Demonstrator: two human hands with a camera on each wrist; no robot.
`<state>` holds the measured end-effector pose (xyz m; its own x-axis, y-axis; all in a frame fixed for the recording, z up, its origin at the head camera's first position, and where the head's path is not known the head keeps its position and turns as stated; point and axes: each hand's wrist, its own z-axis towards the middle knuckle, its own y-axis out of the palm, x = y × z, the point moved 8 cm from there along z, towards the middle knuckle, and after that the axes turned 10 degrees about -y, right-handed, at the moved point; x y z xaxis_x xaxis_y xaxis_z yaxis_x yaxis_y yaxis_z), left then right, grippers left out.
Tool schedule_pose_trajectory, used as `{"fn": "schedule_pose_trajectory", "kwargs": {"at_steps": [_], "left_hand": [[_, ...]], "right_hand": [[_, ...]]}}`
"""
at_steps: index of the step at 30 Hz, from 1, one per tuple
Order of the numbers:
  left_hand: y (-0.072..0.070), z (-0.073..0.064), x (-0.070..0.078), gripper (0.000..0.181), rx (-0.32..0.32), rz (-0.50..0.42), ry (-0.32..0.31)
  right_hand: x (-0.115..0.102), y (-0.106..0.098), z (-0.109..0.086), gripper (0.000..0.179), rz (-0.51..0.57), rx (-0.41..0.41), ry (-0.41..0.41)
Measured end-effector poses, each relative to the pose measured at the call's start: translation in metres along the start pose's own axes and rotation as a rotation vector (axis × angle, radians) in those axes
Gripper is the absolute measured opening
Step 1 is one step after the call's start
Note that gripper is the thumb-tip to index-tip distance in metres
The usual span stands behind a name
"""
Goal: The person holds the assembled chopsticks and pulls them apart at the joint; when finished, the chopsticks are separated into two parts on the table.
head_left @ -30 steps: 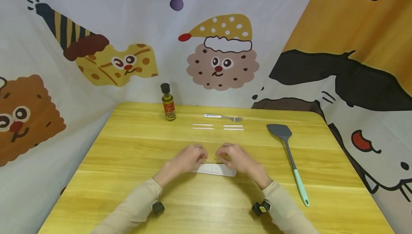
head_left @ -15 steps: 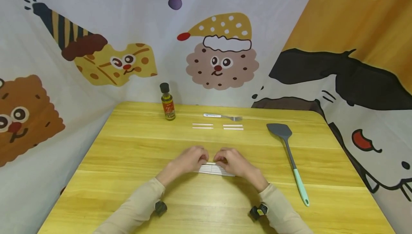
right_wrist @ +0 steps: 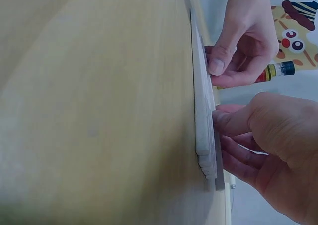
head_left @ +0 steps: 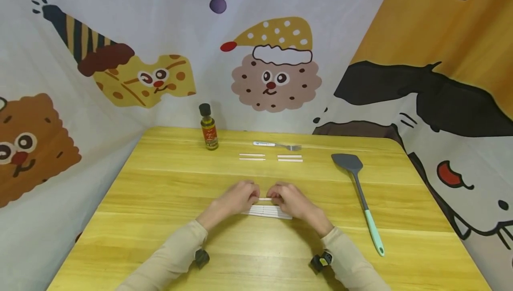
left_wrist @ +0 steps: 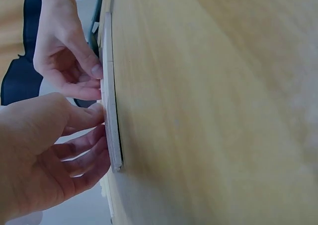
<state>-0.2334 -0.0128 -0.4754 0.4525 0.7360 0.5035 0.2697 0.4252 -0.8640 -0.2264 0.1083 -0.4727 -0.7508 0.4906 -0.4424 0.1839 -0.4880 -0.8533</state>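
Note:
Side by side near the middle of the table, my left hand (head_left: 241, 196) and right hand (head_left: 289, 198) pinch one thin white stick (head_left: 265, 199) between thumbs and fingers. A short length of it shows in the gap between the hands. Just on the near side of it lies a row of several white sticks (head_left: 267, 211), flat and close together, with a faint line across their middle. In the right wrist view the ends of the row (right_wrist: 202, 150) are stepped, and the right thumb is right at its far edge. My left fingers (left_wrist: 89, 153) are beside the row in the left wrist view.
Farther back lie two pairs of short white sticks (head_left: 252, 159) (head_left: 290, 160). Behind them is a fork (head_left: 276, 144) with a white handle. A sauce bottle (head_left: 209, 128) stands back left. A grey spatula (head_left: 358, 184) with a mint handle lies at right.
Both hands have come closer together and closed on one white stick. That stick has moved away from the row, toward the far side, leaving a strip of table between.

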Motion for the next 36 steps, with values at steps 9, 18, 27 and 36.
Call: {"fn": "schedule_pose_trajectory", "kwargs": {"at_steps": [9,18,27,36], "left_hand": [[-0.003,0.002,0.004,0.004,0.040,0.011,0.027],[-0.020,0.000,0.013,0.004,0.176,0.125,0.104],[-0.024,0.000,0.018,0.004,0.155,0.124,0.120],[-0.036,0.000,0.024,0.011,0.159,0.137,0.118]], "right_hand": [[-0.003,-0.011,0.002,0.018,-0.083,0.047,-0.054],[-0.011,-0.020,0.002,0.016,-0.231,0.102,-0.166],[-0.019,-0.026,0.000,0.018,-0.279,0.112,-0.234],[-0.022,-0.037,0.007,0.022,-0.295,0.133,-0.255]]}}
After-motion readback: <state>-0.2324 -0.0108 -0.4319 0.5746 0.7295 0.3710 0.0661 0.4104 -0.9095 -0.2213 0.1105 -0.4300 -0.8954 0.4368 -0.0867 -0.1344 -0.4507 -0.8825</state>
